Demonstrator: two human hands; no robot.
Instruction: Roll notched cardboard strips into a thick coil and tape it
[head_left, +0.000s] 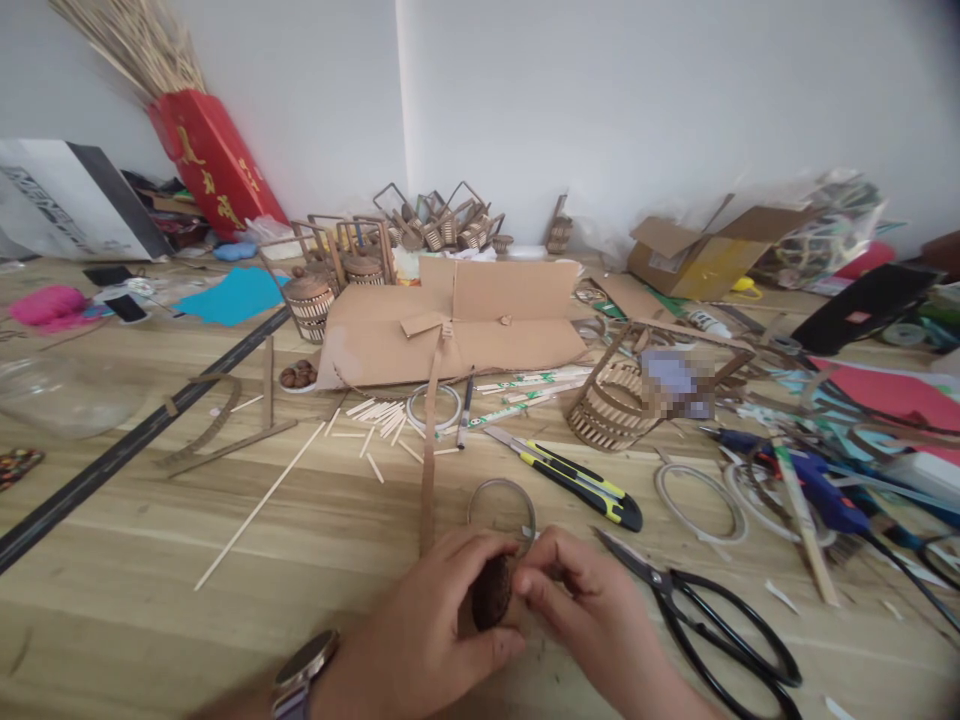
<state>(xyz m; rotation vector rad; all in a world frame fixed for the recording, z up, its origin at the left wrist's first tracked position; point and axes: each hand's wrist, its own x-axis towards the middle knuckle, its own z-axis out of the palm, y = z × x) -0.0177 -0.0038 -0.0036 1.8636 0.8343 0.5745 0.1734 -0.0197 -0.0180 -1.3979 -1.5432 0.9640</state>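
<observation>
My left hand (424, 625), with a watch at the wrist, curls its fingers and thumb around a dark brown round piece (491, 595). What exactly this piece is cannot be made out. At its right edge my right hand (581, 610) is closed in a pinch, and whatever lies between those fingertips is hidden. A long brown cardboard strip (429, 470) runs from the cardboard sheet down to my left hand. Just beyond my fingers lies a ring of tape (504, 484). Black-handled scissors (697, 600) rest to the right of my right hand.
Ahead lie a yellow-black utility knife (577, 485), short sticks (382, 418) and a cardboard sheet (390, 330). A slatted basket (611, 405) stands right of centre, near a blue glue gun (825, 490). At left are a bowl of brown balls (298, 376) and a dark strip (135, 450).
</observation>
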